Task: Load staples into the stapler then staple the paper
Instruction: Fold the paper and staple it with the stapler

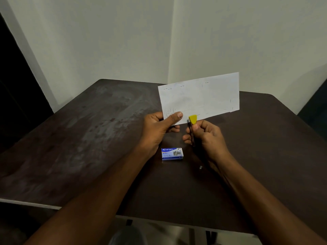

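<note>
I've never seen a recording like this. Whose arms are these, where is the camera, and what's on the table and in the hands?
There is no machine here: a person wears a camera on the head, looking down at their own two bare arms. The left hand pinches a sheet of paper by its lower corner, lifted above the dark table. The right hand has its grip closed on a small stapler with a yellow tip, right at the paper's lower edge. On the table lie a blue box of staples and a tiny loose metal piece.
</note>
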